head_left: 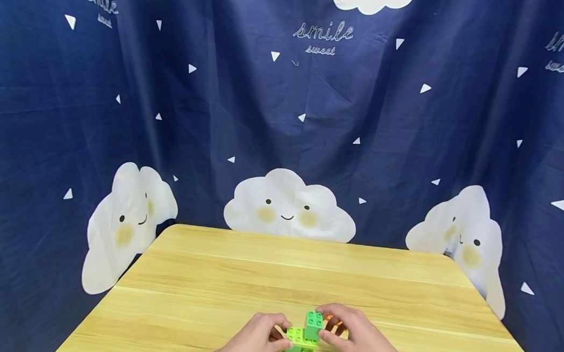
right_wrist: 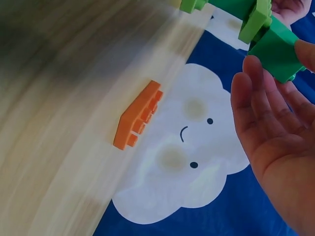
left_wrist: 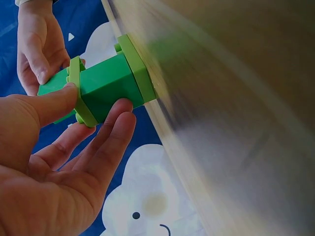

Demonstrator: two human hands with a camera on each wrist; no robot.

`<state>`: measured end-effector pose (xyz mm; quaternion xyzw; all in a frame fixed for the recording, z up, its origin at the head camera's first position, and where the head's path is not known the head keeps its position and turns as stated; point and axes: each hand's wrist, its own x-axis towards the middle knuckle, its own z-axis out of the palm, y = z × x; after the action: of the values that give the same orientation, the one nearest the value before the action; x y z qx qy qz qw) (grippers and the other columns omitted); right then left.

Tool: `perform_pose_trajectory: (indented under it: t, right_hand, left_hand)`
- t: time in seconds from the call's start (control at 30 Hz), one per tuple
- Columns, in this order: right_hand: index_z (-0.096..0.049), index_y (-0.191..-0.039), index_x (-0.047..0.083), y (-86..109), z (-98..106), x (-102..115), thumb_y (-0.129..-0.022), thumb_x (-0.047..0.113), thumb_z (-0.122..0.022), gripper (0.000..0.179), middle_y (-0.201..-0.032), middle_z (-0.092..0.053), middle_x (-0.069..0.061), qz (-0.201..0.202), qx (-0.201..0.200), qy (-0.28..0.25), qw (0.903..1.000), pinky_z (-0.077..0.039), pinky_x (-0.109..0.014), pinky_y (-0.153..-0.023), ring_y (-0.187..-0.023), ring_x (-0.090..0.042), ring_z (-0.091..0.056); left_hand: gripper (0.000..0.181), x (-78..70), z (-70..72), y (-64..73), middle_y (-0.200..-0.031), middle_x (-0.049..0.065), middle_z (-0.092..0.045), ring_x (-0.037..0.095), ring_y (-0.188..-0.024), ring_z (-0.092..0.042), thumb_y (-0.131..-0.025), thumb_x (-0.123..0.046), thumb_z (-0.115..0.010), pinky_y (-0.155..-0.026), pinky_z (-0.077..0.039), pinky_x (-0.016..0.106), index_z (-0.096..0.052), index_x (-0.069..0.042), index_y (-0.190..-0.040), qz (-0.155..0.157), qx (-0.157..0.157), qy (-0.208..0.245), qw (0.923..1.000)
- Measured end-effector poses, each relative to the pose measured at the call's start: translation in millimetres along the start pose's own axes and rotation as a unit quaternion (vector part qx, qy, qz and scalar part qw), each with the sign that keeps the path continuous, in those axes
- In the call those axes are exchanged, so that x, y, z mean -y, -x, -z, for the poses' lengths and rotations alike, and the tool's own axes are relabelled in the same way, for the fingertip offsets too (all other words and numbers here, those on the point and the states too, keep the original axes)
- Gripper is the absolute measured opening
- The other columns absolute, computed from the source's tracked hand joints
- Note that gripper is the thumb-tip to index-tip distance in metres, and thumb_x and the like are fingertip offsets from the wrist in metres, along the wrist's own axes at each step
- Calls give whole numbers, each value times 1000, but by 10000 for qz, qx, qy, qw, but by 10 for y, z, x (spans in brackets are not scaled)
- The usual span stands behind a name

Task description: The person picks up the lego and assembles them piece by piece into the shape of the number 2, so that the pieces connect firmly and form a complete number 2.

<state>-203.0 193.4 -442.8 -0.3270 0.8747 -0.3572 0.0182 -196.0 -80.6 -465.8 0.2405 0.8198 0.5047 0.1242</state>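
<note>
Judged by what shows, the build is partly done: 3 layers stand joined and a 4th is at the top. The stack's lower lime plate (left_wrist: 138,69) is the base, between the hands on the tabletop (head_left: 207,295). On its end nearer the left hand (head_left: 254,341) sits the lower green brick (left_wrist: 109,83), leaving bare studs toward the right hand (head_left: 361,334). The upper lime plate (head_left: 295,335) covers that brick and reaches out toward the right hand.

The left hand grasps the stack, its thumb on the upper lime plate and fingers against the lower green brick. The right hand pinches the upper green brick (head_left: 313,328) between thumb and fingers, at the upper lime plate's end nearest that hand. Whether this brick is fully pressed down I cannot tell, so seating it may be the step in hand.

What appears left is 1 loose piece: the orange brick (right_wrist: 134,113), lying studs up on the tabletop beyond the right hand's fingers, apart from the stack and held by neither hand.
</note>
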Motion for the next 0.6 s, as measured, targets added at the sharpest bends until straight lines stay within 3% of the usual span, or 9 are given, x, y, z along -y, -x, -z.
perform_pose_trajectory:
  t: [0.33,0.6]
  right_hand:
    - [-61,-131,25,5,-67,36,-105,37,-59,29,-119,-65,4,197,116,-346,9991,-59,-25,-79,-95,-2,-65]
    - [-58,-123,25,-52,-125,20,-101,33,-67,25,-113,-68,8,355,290,-705,9965,-60,-25,-77,-95,-4,-69]
  left_hand:
    - [15,15,-4,1,-95,-4,-73,5,-78,-70,-93,-11,-75,-69,-59,21,-72,-9,-108,31,-11,19,10000]
    - [16,21,5,1,-96,-4,-73,5,-79,-70,-94,-11,-75,-69,-58,21,-72,-9,-109,52,13,32,10000]
